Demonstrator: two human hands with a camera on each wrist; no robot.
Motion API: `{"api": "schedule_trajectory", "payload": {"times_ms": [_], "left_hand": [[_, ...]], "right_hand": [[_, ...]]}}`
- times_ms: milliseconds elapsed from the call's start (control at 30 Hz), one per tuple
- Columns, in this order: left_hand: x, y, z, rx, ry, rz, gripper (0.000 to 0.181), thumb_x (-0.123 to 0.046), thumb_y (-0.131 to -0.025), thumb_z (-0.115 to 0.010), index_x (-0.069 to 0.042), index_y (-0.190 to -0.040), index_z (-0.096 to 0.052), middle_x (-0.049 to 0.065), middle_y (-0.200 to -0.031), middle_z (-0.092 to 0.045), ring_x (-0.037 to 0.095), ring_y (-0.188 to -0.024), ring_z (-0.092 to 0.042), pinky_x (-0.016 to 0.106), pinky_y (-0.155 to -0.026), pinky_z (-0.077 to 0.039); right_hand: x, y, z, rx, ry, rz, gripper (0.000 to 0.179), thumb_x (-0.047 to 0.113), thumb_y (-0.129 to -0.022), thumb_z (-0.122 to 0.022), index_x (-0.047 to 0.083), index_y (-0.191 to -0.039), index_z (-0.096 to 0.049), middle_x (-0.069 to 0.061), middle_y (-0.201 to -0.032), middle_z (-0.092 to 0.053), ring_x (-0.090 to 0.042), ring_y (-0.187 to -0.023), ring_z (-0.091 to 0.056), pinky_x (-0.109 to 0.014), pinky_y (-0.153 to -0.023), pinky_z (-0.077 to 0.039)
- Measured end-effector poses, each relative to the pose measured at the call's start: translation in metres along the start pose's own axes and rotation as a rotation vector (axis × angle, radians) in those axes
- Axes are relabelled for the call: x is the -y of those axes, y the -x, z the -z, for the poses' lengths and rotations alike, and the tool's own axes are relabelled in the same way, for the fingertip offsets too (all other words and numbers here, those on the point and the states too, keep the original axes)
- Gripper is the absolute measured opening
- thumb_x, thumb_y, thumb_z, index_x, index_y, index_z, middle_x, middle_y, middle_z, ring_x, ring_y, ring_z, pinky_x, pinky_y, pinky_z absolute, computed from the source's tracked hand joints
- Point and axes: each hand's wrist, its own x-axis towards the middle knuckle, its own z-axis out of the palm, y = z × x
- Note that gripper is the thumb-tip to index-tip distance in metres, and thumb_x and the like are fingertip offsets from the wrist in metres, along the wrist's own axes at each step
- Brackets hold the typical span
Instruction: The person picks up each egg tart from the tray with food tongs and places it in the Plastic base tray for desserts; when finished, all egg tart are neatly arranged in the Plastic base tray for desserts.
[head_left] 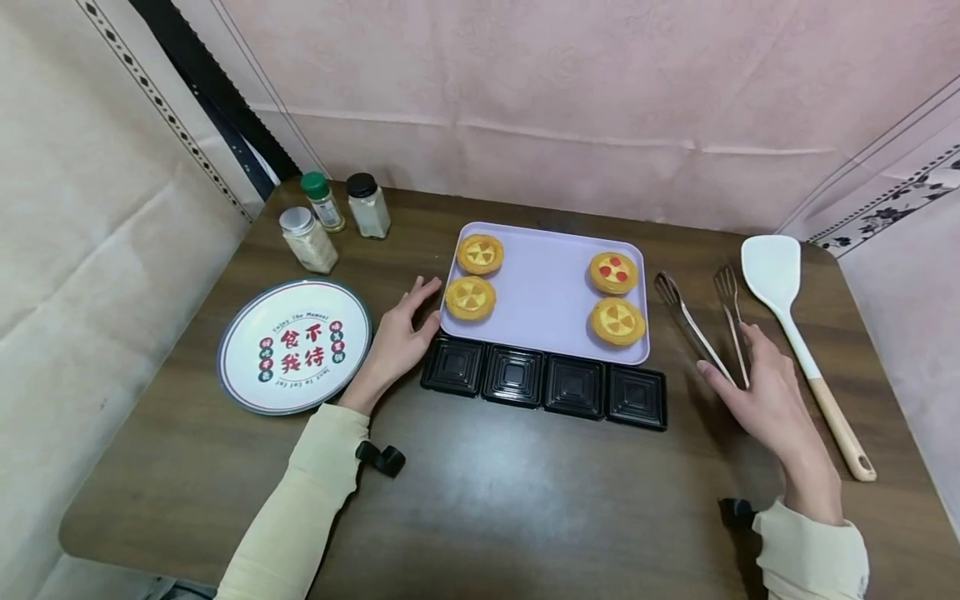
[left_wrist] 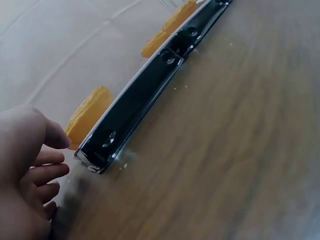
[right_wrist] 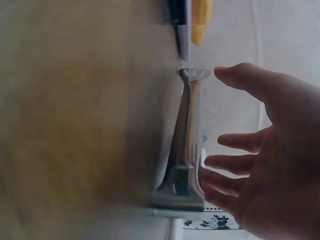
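Observation:
My left hand (head_left: 400, 340) is at the left edge of a lilac tray (head_left: 547, 292), fingers extended and thumb near the tray's corner. On the tray lie egg tarts, two at the left (head_left: 470, 298) and two at the right; one tart (head_left: 613, 273) has red spots. Along the tray's front side runs a black tray of square compartments (head_left: 512, 375). To the right, my right hand (head_left: 772, 400) hovers over the closed end of metal serving tongs (head_left: 701, 333). Its thumb and fingers are spread, apart from the tongs (right_wrist: 182, 150) in the right wrist view.
A white spatula (head_left: 810, 350) with a wooden handle end lies at the far right. On the left is a round plate (head_left: 300, 392) with red lettering. Behind it stand three seasoning jars, with silver (head_left: 309, 242), green (head_left: 324, 202) and black lids (head_left: 368, 207).

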Motion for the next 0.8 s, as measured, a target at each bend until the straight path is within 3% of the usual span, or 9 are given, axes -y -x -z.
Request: {"api": "schedule_trajectory", "payload": {"times_ms": [167, 333, 567, 800], "left_hand": [[0.006, 0.003, -0.002, -0.015, -0.092, -0.04, 0.047, -0.016, -0.097, -0.059, -0.01, -0.143, -0.051, 0.014, -0.148, -0.045, 0.025, -0.14, -0.034, 0.044, -0.115, -0.026], [0.008, 0.004, -0.004, 0.02, -0.151, -0.074, 0.047, -0.019, -0.097, -0.057, -0.01, -0.144, -0.051, 0.014, -0.147, -0.046, 0.026, -0.14, -0.035, 0.041, -0.117, -0.023], [0.007, 0.004, -0.005, 0.03, -0.141, -0.062, 0.046, -0.02, -0.098, -0.056, -0.012, -0.143, -0.052, 0.012, -0.146, -0.048, 0.023, -0.141, -0.034, 0.039, -0.118, -0.02], [0.009, 0.003, -0.005, 0.032, -0.143, -0.064, 0.046, -0.021, -0.099, -0.055, -0.013, -0.144, -0.052, 0.012, -0.147, -0.046, 0.023, -0.141, -0.033, 0.039, -0.118, -0.02]], "right_hand": [[-0.004, 0.003, -0.007, -0.01, -0.021, -0.046, 0.086, 0.036, -0.095, -0.063, -0.006, -0.153, -0.015, -0.042, -0.138, -0.033, -0.058, -0.122, -0.033, -0.07, -0.09, -0.03], [-0.011, 0.004, -0.012, -0.026, -0.05, -0.107, 0.087, 0.037, -0.095, -0.063, -0.003, -0.154, -0.013, -0.041, -0.137, -0.035, -0.055, -0.12, -0.036, -0.067, -0.085, -0.032], [-0.018, 0.003, -0.017, -0.087, -0.059, -0.141, 0.086, 0.036, -0.094, -0.065, -0.006, -0.152, -0.017, -0.04, -0.141, -0.034, -0.056, -0.126, -0.032, -0.069, -0.095, -0.028], [-0.022, 0.003, -0.023, -0.166, 0.007, -0.131, 0.076, 0.029, -0.092, -0.069, -0.011, -0.146, -0.032, -0.039, -0.13, -0.042, -0.052, -0.117, -0.035, -0.062, -0.089, -0.03]]}}
